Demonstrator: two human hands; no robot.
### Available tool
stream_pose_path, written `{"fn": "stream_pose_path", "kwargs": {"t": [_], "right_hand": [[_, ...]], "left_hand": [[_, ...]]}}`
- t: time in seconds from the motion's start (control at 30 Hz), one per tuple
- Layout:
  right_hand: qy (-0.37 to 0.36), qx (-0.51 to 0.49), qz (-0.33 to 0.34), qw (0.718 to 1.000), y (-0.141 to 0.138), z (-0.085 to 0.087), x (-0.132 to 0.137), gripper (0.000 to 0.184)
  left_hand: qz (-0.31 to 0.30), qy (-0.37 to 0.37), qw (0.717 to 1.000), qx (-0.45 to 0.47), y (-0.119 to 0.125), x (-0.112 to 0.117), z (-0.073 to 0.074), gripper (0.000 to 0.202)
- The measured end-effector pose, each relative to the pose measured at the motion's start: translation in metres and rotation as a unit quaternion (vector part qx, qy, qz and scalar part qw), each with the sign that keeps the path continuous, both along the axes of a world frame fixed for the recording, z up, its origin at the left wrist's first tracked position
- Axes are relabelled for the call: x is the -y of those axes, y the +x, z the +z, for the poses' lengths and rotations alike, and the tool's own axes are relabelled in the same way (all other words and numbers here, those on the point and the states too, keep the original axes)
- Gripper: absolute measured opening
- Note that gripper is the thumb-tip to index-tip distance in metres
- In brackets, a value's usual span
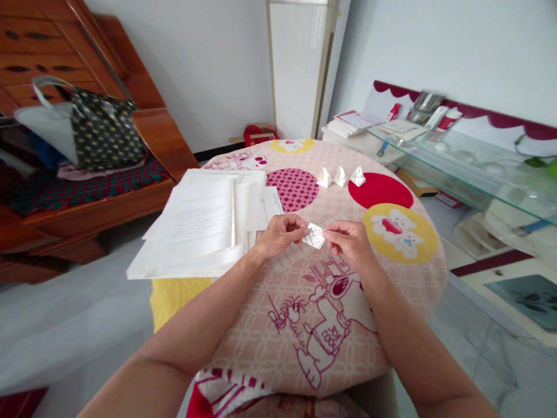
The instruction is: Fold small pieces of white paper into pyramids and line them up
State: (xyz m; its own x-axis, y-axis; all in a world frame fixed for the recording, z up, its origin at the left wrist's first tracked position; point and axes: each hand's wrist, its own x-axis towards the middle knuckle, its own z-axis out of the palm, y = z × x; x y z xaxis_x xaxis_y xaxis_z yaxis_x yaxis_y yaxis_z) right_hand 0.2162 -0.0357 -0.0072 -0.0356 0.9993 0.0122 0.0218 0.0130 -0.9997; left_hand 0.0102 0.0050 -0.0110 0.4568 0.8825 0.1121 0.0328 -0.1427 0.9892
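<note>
A small folded piece of white paper (pixel 314 236) with print on it is pinched between my two hands above the middle of the round table. My left hand (pixel 282 235) grips its left edge between thumb and fingertips. On the opposite edge, the fingers of my right hand (pixel 348 239) are closed the same way. Beyond my hands, three small folded paper shapes (pixel 340 176) stand in a row on the patterned tablecloth (pixel 261 337). To the left of my left hand lies a stack of printed paper sheets (pixel 195 220), with a smaller printed sheet (pixel 272 203) at its right side.
A yellow cloth (pixel 178 296) hangs below the paper stack. At the right is a glass shelf (pixel 470 174) with containers and papers. On the left, a wooden bench (pixel 165 139) holds a dotted bag (pixel 104 130). A white cabinet (pixel 298 69) stands behind the table.
</note>
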Motion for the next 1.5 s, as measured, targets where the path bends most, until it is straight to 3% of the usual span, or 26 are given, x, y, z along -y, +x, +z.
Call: {"fn": "stream_pose_path", "kwargs": {"t": [0.13, 0.37, 0.7, 0.9, 1.1, 1.5], "right_hand": [[-0.002, -0.015, 0.002, 1.0, 0.0, -0.001, 0.001, 0.021], [0.026, 0.031, 0.065, 0.997, -0.002, 0.001, 0.001, 0.027], [-0.014, -0.02, 0.025, 0.999, -0.012, -0.006, 0.001, 0.028], [-0.005, 0.005, -0.005, 1.0, -0.014, -0.01, 0.0, 0.027], [0.004, 0.01, -0.011, 1.0, -0.016, -0.011, 0.0, 0.028], [-0.034, -0.089, -0.027, 0.995, -0.02, -0.006, 0.001, 0.025]], "left_hand": [[-0.017, -0.02, 1.0, 0.016, 0.001, 0.0, -0.001, 0.027], [-0.029, -0.046, 0.998, 0.022, 0.002, 0.001, -0.001, 0.028], [-0.04, -0.104, 0.993, 0.035, 0.006, 0.003, -0.002, 0.032], [-0.038, -0.138, 0.99, 0.006, 0.008, 0.004, -0.001, 0.03], [-0.058, -0.094, 0.993, -0.037, 0.01, 0.007, 0.0, 0.026], [-0.048, 0.057, 0.987, -0.143, 0.009, 0.01, 0.003, 0.04]]}}
